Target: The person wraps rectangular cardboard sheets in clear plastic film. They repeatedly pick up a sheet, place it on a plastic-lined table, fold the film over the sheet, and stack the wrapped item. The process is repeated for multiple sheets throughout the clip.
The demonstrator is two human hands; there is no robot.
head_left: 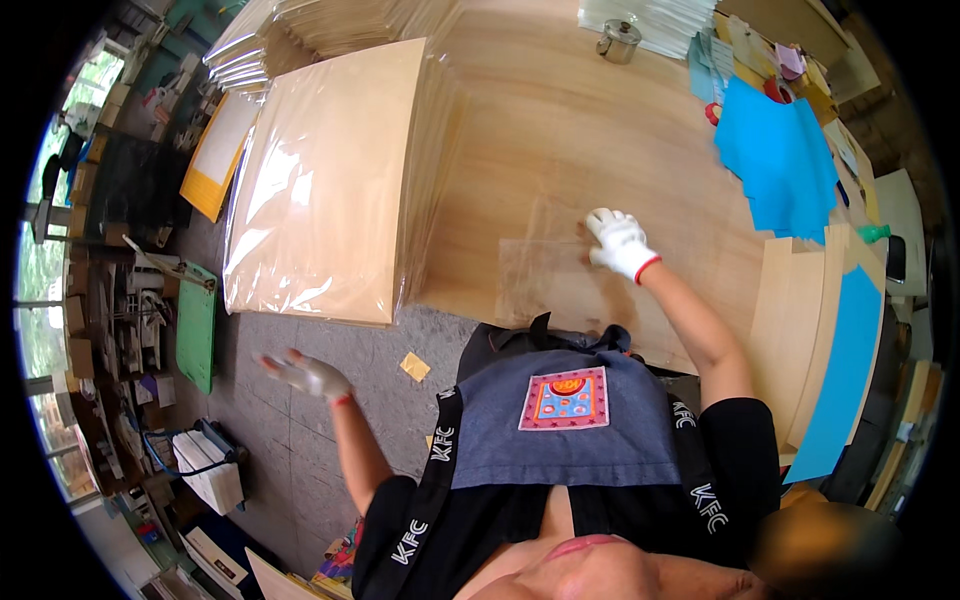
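Note:
My right hand (622, 246), in a white glove with a red cuff, is over the wooden table (500, 120) with its fingers apart. Beside it, a clear plastic sheet or bag (545, 280) lies flat near the table's front edge; whether the fingertips touch the tabletop I cannot tell. My left hand (308, 376), gloved too and slightly blurred, hangs above the floor with its fingers stretched out and nothing in them. The nearest thing to it is a tall stack of tan boards (325, 190) in shiny clear wrapping, at the table's left end.
More wrapped boards (340, 30) are piled at the far left. A metal lidded cup (619, 41) stands at the back. Blue sheets (775, 155) lie on the right, above wooden boards (785, 330). A green cart (196, 330) stands on the grey floor (290, 430) at left.

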